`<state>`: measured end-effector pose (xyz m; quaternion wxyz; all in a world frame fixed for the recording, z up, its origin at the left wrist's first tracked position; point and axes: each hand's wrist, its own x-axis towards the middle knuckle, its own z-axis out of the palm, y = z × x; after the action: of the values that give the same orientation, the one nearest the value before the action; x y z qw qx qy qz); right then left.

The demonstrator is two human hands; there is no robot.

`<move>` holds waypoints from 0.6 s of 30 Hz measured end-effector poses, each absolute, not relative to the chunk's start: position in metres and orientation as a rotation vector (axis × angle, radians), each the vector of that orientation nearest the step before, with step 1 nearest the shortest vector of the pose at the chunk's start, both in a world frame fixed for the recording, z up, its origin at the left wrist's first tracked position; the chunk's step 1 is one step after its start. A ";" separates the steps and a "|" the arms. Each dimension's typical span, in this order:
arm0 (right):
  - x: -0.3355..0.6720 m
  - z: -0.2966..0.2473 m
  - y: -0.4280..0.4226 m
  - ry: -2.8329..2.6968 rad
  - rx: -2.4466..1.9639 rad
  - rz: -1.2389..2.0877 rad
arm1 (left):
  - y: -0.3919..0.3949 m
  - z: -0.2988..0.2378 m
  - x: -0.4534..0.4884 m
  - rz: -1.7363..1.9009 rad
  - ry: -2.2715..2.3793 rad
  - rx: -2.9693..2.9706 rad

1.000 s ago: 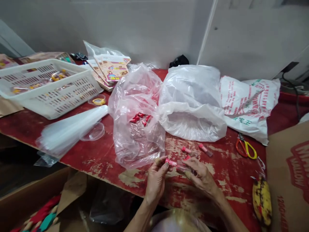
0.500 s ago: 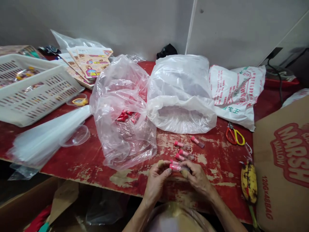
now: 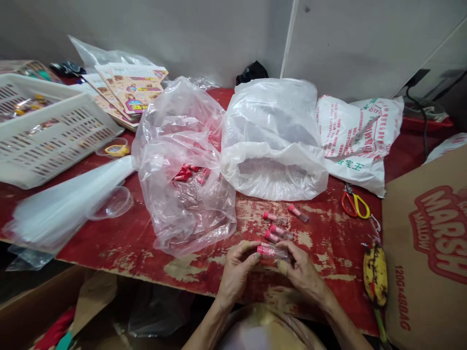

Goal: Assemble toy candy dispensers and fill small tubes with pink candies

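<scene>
Near the table's front edge, a small clear tube with a pink cap and pink label (image 3: 272, 252) lies level between my two hands. My left hand (image 3: 235, 270) pinches its capped end between thumb and fingers. At the clear end, my right hand (image 3: 301, 270) closes thumb and fingers around the tube. Just beyond my fingers, several similar pink-capped tubes (image 3: 298, 213) rest on the worn red tabletop (image 3: 142, 253). Another tube is partly hidden behind the held one. To the left stands an open clear plastic bag (image 3: 197, 218) with red pieces (image 3: 185, 172) inside.
A white plastic bag (image 3: 273, 116) gapes toward me, beside a printed white sack (image 3: 353, 136). Scissors (image 3: 354, 204), a banana (image 3: 375, 274) and a cardboard box (image 3: 430, 243) are at right. At left are a white basket (image 3: 62, 146), printed cards (image 3: 134, 90) and plastic sheets (image 3: 69, 204).
My right fingers have shifted slightly, so more of the tube's clear end shows. Both hands stay on the tube. The camera view has moved a little.
</scene>
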<state>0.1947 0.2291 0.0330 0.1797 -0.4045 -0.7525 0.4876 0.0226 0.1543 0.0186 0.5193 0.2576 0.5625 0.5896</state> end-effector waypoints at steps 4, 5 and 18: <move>0.197 0.036 0.228 -2.162 -1.127 1.345 | 0.153 0.017 0.025 1.427 1.308 0.617; 0.197 0.036 0.228 -2.162 -1.115 1.338 | 0.153 0.017 0.025 1.431 1.311 0.625; 0.204 0.034 0.222 -2.094 -1.201 1.319 | 0.153 0.020 0.028 1.446 1.322 0.675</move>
<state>0.2038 0.2224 0.0339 0.1943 -0.4283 -0.7467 0.4704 0.0281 0.1527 0.0204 0.5097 0.2805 0.5488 0.6003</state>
